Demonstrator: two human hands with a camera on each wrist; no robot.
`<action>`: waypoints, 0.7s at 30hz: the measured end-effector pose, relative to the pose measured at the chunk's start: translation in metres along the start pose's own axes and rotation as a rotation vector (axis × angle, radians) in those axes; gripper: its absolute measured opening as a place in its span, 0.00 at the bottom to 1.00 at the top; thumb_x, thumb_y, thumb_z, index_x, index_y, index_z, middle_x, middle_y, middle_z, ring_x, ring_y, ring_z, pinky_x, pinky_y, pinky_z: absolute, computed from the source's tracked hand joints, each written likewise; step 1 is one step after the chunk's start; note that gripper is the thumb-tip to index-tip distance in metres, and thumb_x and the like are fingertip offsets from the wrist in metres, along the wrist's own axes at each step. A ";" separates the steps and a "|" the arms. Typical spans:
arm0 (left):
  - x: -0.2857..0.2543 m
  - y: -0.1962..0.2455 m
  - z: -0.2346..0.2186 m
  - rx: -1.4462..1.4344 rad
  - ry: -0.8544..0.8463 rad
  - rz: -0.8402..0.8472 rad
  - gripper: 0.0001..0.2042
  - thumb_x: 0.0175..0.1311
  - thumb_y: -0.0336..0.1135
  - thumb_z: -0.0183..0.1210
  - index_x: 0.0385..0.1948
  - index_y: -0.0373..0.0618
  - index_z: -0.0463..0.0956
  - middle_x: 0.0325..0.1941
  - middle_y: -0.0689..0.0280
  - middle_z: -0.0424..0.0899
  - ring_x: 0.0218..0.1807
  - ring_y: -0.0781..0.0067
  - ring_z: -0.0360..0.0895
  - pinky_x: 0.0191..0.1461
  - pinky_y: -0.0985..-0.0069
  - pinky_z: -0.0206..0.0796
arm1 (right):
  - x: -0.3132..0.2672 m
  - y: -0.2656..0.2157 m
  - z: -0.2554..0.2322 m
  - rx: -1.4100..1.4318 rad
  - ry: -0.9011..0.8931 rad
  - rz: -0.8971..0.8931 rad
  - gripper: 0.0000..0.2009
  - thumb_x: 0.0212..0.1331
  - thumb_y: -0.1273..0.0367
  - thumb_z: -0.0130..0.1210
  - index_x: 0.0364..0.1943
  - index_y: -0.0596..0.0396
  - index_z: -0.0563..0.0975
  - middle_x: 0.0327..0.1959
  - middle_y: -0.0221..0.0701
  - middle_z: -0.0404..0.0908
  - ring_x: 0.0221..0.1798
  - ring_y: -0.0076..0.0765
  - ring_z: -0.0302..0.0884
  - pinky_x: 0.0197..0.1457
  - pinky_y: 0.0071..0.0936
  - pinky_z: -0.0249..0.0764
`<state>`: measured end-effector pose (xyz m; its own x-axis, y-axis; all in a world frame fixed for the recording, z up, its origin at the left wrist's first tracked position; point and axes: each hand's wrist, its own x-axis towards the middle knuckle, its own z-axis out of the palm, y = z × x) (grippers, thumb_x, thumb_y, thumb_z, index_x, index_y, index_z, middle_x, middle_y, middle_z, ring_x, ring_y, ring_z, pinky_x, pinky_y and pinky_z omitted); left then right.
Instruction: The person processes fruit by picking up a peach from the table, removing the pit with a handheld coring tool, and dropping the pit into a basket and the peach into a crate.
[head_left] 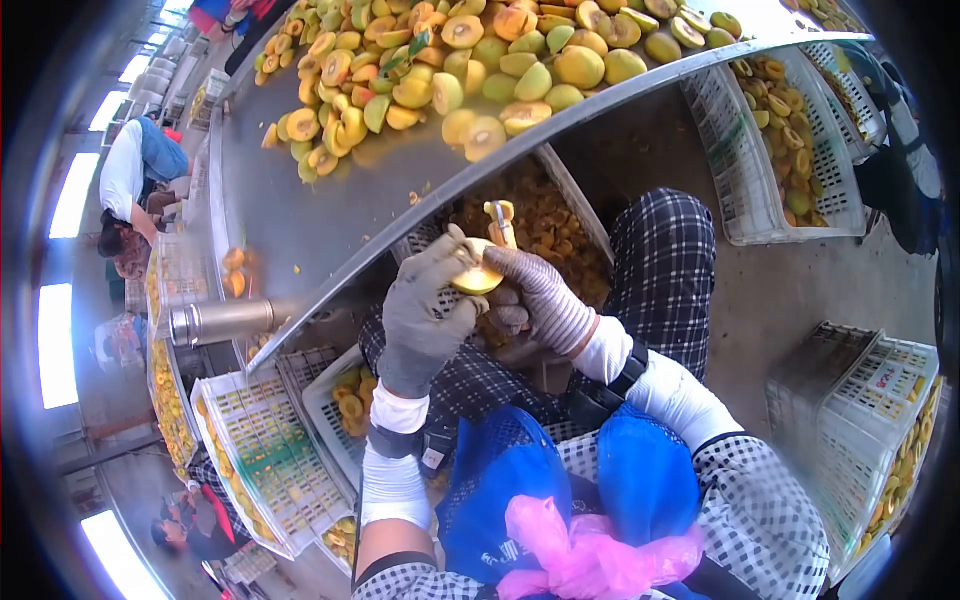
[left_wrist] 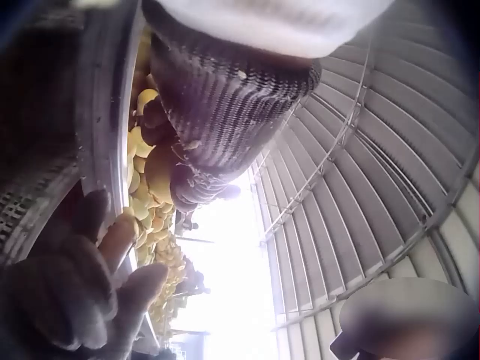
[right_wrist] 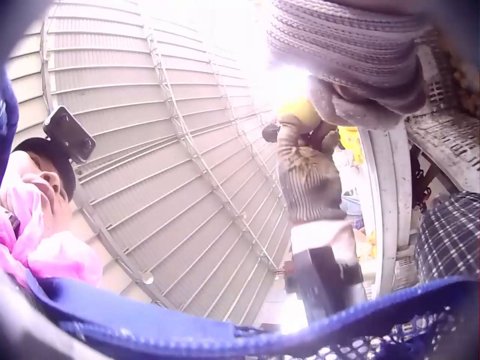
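Observation:
My left hand [head_left: 425, 315], in a grey glove, holds a yellow peach [head_left: 480, 280] between thumb and fingers over my lap. My right hand [head_left: 540, 295], in a ribbed glove, is right beside it, thumb at the fruit's edge. From its curled fingers rises a small tool [head_left: 503, 228] with a tan handle and a metal band; its working end is unclear. In the left wrist view, the peach [left_wrist: 159, 174] shows under the left fingers, the tool [left_wrist: 118, 236] between the right ones. The right wrist view shows the peach [right_wrist: 300, 112] at the left fingertips.
A metal table [head_left: 350, 210] heaped with cut peaches [head_left: 400, 80] rises in front. Below its edge, a crate [head_left: 575, 190] holds orange-brown scraps. White crates with fruit stand at right [head_left: 745, 170] and left [head_left: 260, 460]. A steel flask [head_left: 225, 322] lies at the table's left corner.

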<state>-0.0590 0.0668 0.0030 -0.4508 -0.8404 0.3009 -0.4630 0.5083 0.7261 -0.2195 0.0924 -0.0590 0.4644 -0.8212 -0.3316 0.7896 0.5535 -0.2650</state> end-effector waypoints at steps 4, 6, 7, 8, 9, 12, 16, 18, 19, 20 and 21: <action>-0.026 -0.029 0.020 -0.943 0.288 -0.514 0.33 0.69 0.54 0.53 0.64 0.34 0.63 0.64 0.57 0.72 0.64 0.64 0.71 0.68 0.68 0.61 | -0.009 0.008 0.015 -0.160 0.019 -0.107 0.15 0.61 0.58 0.59 0.42 0.53 0.73 0.18 0.22 0.67 0.11 0.16 0.57 0.13 0.15 0.53; -0.037 -0.021 0.037 -1.149 0.289 -0.545 0.33 0.71 0.62 0.42 0.60 0.36 0.66 0.60 0.57 0.74 0.62 0.66 0.71 0.69 0.68 0.60 | -0.004 0.014 0.019 -0.554 0.101 -0.261 0.20 0.59 0.62 0.62 0.50 0.59 0.73 0.26 0.29 0.77 0.19 0.23 0.71 0.22 0.20 0.67; -0.038 -0.018 0.039 -1.171 0.278 -0.600 0.32 0.71 0.61 0.43 0.58 0.36 0.68 0.59 0.58 0.74 0.61 0.67 0.72 0.68 0.67 0.61 | -0.003 0.021 0.014 -0.561 0.094 -0.251 0.20 0.59 0.62 0.62 0.50 0.59 0.73 0.26 0.29 0.77 0.19 0.23 0.71 0.22 0.20 0.67; -0.033 -0.016 0.044 -1.317 0.450 -0.734 0.31 0.69 0.62 0.45 0.52 0.38 0.72 0.49 0.58 0.80 0.49 0.67 0.80 0.55 0.71 0.73 | 0.000 0.028 0.008 -0.725 0.151 -0.400 0.21 0.59 0.61 0.61 0.51 0.60 0.72 0.29 0.32 0.79 0.26 0.26 0.75 0.29 0.24 0.71; -0.036 -0.020 0.039 -1.319 0.462 -0.734 0.31 0.69 0.62 0.45 0.52 0.38 0.72 0.49 0.58 0.80 0.49 0.67 0.80 0.55 0.71 0.73 | -0.001 0.032 0.008 -0.886 0.207 -0.553 0.23 0.59 0.60 0.61 0.53 0.61 0.71 0.33 0.34 0.81 0.32 0.30 0.79 0.37 0.27 0.75; -0.031 -0.015 0.023 -1.190 0.558 -0.903 0.30 0.67 0.65 0.46 0.44 0.41 0.77 0.26 0.57 0.84 0.22 0.71 0.80 0.19 0.84 0.68 | -0.006 0.030 -0.006 -1.053 0.324 -0.394 0.21 0.62 0.59 0.58 0.51 0.62 0.73 0.35 0.38 0.81 0.40 0.33 0.79 0.46 0.30 0.74; -0.038 -0.032 0.004 -1.098 0.415 -0.761 0.32 0.67 0.67 0.45 0.43 0.41 0.78 0.27 0.57 0.84 0.19 0.73 0.79 0.21 0.86 0.71 | 0.000 0.056 -0.025 -1.006 0.137 -0.120 0.15 0.70 0.60 0.50 0.45 0.59 0.75 0.31 0.29 0.77 0.35 0.22 0.73 0.38 0.22 0.71; -0.041 -0.031 0.009 -0.853 0.619 -0.817 0.36 0.66 0.68 0.43 0.48 0.37 0.77 0.30 0.57 0.85 0.25 0.73 0.81 0.29 0.84 0.75 | -0.024 0.040 0.008 -1.073 0.077 -0.164 0.16 0.71 0.58 0.49 0.45 0.58 0.76 0.31 0.32 0.78 0.34 0.24 0.74 0.38 0.21 0.71; -0.041 -0.029 0.013 -0.850 0.618 -0.827 0.36 0.66 0.68 0.43 0.48 0.37 0.77 0.30 0.57 0.85 0.25 0.73 0.81 0.29 0.84 0.75 | -0.024 0.038 0.007 -1.067 0.079 -0.157 0.16 0.71 0.58 0.49 0.45 0.58 0.76 0.31 0.32 0.78 0.34 0.24 0.74 0.38 0.21 0.71; -0.041 -0.026 0.016 -0.819 0.634 -0.818 0.34 0.68 0.65 0.44 0.48 0.36 0.77 0.36 0.58 0.85 0.32 0.72 0.82 0.35 0.84 0.75 | -0.022 0.037 0.007 -1.219 0.091 -0.110 0.18 0.70 0.57 0.50 0.50 0.57 0.76 0.34 0.34 0.80 0.37 0.24 0.74 0.42 0.18 0.71; -0.038 -0.022 0.019 -0.789 0.648 -0.806 0.32 0.69 0.62 0.45 0.47 0.35 0.77 0.41 0.58 0.85 0.39 0.71 0.83 0.41 0.83 0.76 | -0.019 0.036 0.007 -1.370 0.104 -0.063 0.21 0.68 0.56 0.52 0.55 0.56 0.75 0.37 0.37 0.82 0.40 0.24 0.75 0.47 0.16 0.71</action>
<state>-0.0462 0.0915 -0.0367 0.2930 -0.9057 -0.3062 0.2415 -0.2398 0.9403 -0.1966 0.1270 -0.0559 0.3627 -0.8695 -0.3353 -0.2437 0.2588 -0.9347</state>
